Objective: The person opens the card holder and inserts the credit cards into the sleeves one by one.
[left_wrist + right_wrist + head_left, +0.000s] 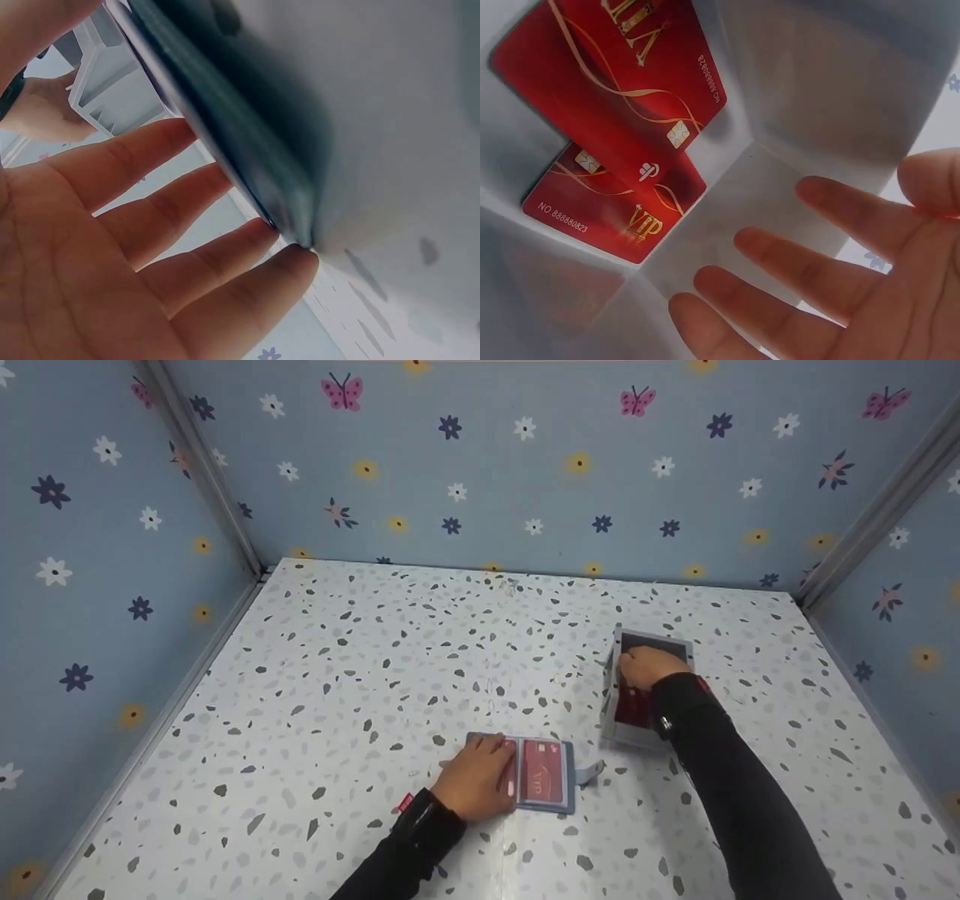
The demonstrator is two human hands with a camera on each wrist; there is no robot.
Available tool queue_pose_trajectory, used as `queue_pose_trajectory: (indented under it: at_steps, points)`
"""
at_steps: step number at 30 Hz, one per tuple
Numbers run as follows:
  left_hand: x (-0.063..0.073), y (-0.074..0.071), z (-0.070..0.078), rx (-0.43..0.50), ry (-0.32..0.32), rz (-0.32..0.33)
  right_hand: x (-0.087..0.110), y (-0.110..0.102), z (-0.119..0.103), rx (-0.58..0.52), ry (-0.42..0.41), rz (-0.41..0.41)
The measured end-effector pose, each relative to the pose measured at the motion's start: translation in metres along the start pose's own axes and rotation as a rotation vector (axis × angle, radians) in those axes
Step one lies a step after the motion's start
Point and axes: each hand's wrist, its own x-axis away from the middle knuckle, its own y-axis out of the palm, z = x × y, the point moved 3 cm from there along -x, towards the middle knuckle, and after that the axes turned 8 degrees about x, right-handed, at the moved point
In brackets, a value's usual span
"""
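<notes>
A blue card holder (pixel 568 780) lies unfolded on the tabletop, with a red VIP card (pixel 541 772) in its right-hand sleeve. My left hand (pixel 476 780) rests across its left side, covering much of that page. In the left wrist view, fairly straight fingers touch the edge of the holder (pixel 247 135). My right hand (pixel 651 666) reaches into a grey box (pixel 637 735). Two red VIP cards, an upper one (pixel 615 82) overlapping a lower one (pixel 607 210), lie inside. The right fingers are extended, apart from these cards, with nothing in them.
The speckled white tabletop (pixel 360 660) is bounded by blue flowered panels (pixel 510 472) at the back and both sides. A strap (pixel 590 772) with a snap sticks out from the holder's right edge toward the box.
</notes>
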Motion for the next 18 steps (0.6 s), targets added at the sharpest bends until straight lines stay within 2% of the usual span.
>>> queue_pose_trajectory:
  at_steps: [4, 9, 18]
  points:
    - [0.0, 0.0, 0.001, -0.003, 0.001, 0.006, -0.002, 0.002, 0.005, 0.021, 0.031, 0.04]
    - [0.0, 0.001, 0.0, 0.0, -0.01, 0.002, -0.003, 0.005, 0.01, 0.043, 0.066, 0.038]
    - [0.0, 0.002, 0.0, -0.016, 0.012, 0.014, 0.002, 0.01, 0.009, 0.073, 0.065, 0.06]
